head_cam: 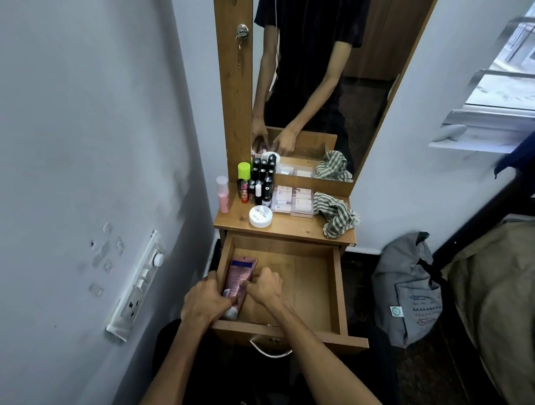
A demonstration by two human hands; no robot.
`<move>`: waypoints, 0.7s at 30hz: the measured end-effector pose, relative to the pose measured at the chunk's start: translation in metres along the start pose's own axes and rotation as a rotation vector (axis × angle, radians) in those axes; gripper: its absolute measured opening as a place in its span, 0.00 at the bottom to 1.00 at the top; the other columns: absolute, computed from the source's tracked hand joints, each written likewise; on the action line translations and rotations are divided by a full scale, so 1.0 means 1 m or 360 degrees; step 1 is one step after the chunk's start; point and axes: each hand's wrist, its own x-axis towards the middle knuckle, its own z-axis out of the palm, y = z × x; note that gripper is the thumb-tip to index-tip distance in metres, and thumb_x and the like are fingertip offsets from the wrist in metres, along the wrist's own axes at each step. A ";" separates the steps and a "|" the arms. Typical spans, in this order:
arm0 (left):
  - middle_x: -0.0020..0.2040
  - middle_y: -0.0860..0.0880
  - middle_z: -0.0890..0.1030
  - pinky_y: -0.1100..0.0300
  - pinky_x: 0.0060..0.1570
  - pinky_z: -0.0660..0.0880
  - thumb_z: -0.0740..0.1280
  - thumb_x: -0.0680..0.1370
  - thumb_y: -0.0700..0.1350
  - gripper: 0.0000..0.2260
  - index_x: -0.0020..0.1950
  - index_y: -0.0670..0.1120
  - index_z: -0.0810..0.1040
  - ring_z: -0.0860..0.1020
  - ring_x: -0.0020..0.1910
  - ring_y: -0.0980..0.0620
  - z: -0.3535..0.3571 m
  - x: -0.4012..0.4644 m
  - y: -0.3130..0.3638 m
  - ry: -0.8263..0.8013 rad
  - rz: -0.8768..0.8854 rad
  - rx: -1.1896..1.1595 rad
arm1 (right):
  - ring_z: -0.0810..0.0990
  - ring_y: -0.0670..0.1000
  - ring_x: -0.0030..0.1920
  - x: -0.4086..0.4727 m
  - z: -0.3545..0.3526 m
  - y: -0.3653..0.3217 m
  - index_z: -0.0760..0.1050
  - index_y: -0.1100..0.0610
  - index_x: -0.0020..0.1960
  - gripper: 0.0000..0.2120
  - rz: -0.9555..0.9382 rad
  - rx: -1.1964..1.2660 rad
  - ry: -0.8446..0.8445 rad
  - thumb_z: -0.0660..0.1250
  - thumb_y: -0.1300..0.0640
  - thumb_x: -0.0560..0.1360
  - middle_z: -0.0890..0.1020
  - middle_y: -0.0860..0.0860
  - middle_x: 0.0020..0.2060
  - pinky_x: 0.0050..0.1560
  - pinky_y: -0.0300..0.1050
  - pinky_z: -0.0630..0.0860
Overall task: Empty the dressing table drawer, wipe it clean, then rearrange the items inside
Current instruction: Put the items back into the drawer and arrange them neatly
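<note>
Pale brown wood makes up the open pulled-out drawer (336,288), whose floor is bare to the right of both hands. The left hand (202,301) rests over the drawer's near-left corner, fingers curled down around the capped lower end of a pink plastic squeeze tube with a dark blue band (239,277). The right hand (266,285) sits just to the right of that tube, fingers bent and pressed against its side; whether it fully clasps the tube cannot be told. The tube lies lengthwise along the drawer's left wall, cap end toward the person.

Beyond the hands, on the wooden worktop (289,227), stand the removed items. Directly ahead of the left hand is a round white lidded jar (260,216). Further off and to the left is a pink pump bottle (223,195), with a cluster of small dark bottles and lipsticks (257,190) just beside it and a lime-green cap (244,171) behind those. Ahead of the right hand lies a clear flat case of pale pink blocks (293,200). To its right, touching it, a crumpled green-and-white striped cloth (337,214) hangs partly over the worktop edge. A tall mirror (323,80) behind reflects the person's arms. A curved metal handle (269,351) is on the drawer front, below the right forearm.
</note>
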 end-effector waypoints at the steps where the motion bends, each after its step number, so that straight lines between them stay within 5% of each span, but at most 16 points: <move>1: 0.55 0.47 0.79 0.53 0.51 0.76 0.73 0.71 0.59 0.27 0.63 0.49 0.69 0.79 0.52 0.47 0.000 0.000 0.000 0.0000 -0.0004 -0.0009 | 0.85 0.50 0.51 -0.001 -0.004 -0.001 0.82 0.57 0.58 0.12 -0.0006 0.0011 0.0040 0.74 0.53 0.78 0.86 0.52 0.53 0.50 0.43 0.82; 7: 0.56 0.48 0.79 0.53 0.50 0.76 0.75 0.67 0.61 0.32 0.64 0.49 0.70 0.79 0.53 0.46 0.000 0.003 -0.002 -0.0016 0.0002 -0.0025 | 0.82 0.50 0.53 0.010 -0.049 -0.040 0.80 0.55 0.62 0.21 -0.0236 0.0263 0.0962 0.74 0.45 0.74 0.83 0.50 0.54 0.55 0.48 0.80; 12: 0.53 0.50 0.80 0.53 0.49 0.78 0.73 0.66 0.62 0.30 0.62 0.50 0.71 0.79 0.48 0.49 0.003 -0.001 0.000 0.0033 -0.0002 -0.0055 | 0.76 0.56 0.63 0.039 -0.072 -0.072 0.71 0.59 0.71 0.42 -0.0138 0.0027 0.0813 0.77 0.34 0.67 0.76 0.56 0.62 0.61 0.54 0.76; 21: 0.53 0.49 0.80 0.55 0.48 0.76 0.73 0.65 0.62 0.30 0.61 0.51 0.70 0.80 0.50 0.48 0.001 0.003 -0.002 0.0031 -0.0023 -0.0038 | 0.78 0.54 0.58 0.039 -0.065 -0.071 0.74 0.56 0.69 0.37 -0.0263 0.0068 0.0915 0.76 0.35 0.68 0.78 0.55 0.59 0.55 0.53 0.80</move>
